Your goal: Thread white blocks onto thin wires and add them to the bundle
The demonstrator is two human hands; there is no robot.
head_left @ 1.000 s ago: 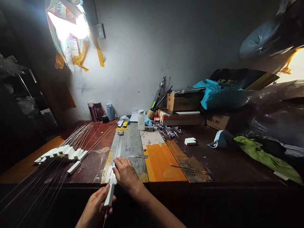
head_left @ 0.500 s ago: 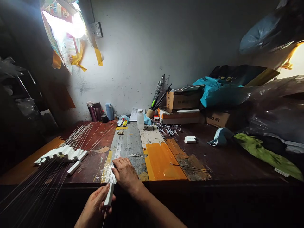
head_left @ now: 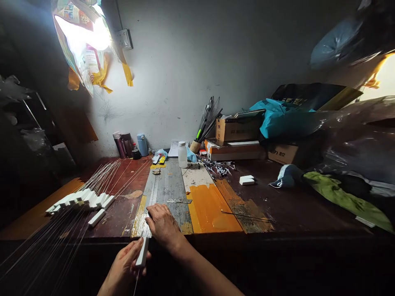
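Just below the table's front edge, my left hand (head_left: 128, 261) is closed around a white rectangular block (head_left: 142, 252), thumb on top and fingers underneath. A thin wire comes out of the block's lower end. My right hand (head_left: 162, 225) rests over a ruler (head_left: 153, 193) at the front of the table, its fingers bent and pressed together. Whatever lies under its fingertips is hidden. To the left, several white blocks (head_left: 83, 197) with long thin wires through them lie in a cluster. One more white block (head_left: 96, 218) lies nearer the edge.
A metal strip (head_left: 179, 201) lies right of the ruler, beside an orange patch (head_left: 212, 209). Farther back stand a translucent bottle (head_left: 182, 155), flasks (head_left: 142, 144) and cardboard boxes (head_left: 237, 129). White blocks (head_left: 247, 180), a face mask (head_left: 285, 176) and green cloth (head_left: 342, 197) lie rightward. Wires overhang the left front edge.
Almost nothing differs. The view has shifted very slightly, and both hands keep the same places, with the white block still in my left hand.
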